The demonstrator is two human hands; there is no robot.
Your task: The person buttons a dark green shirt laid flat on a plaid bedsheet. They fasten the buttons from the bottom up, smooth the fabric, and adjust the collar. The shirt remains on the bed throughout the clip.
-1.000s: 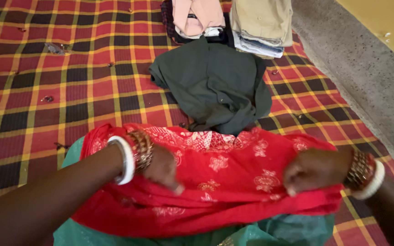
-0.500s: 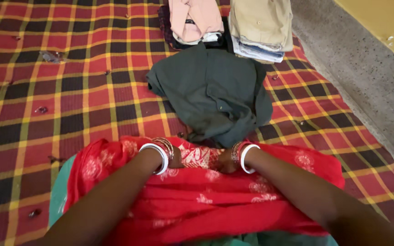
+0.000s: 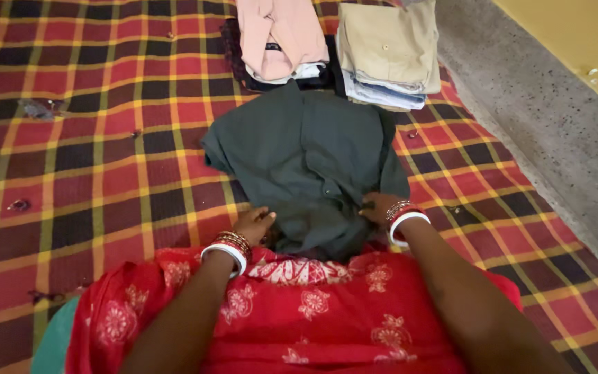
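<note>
Head view: the dark green garment (image 3: 309,163) lies crumpled on the checked mat (image 3: 91,159), just in front of the two folded stacks (image 3: 389,52). Both hands sit at its near hem, placed to take hold of the cloth. Left hand (image 3: 254,225) fingers are loosely spread, touching the edge; right hand (image 3: 380,206) fingers pinch the hem. Half a second ago both hands were pressing the red printed cloth (image 3: 313,312); they have since reached forward onto the garment.

Home floor: plaid mat (image 3: 91,159), folded clothes stacks (image 3: 385,59), yellow wall (image 3: 576,41).
</note>
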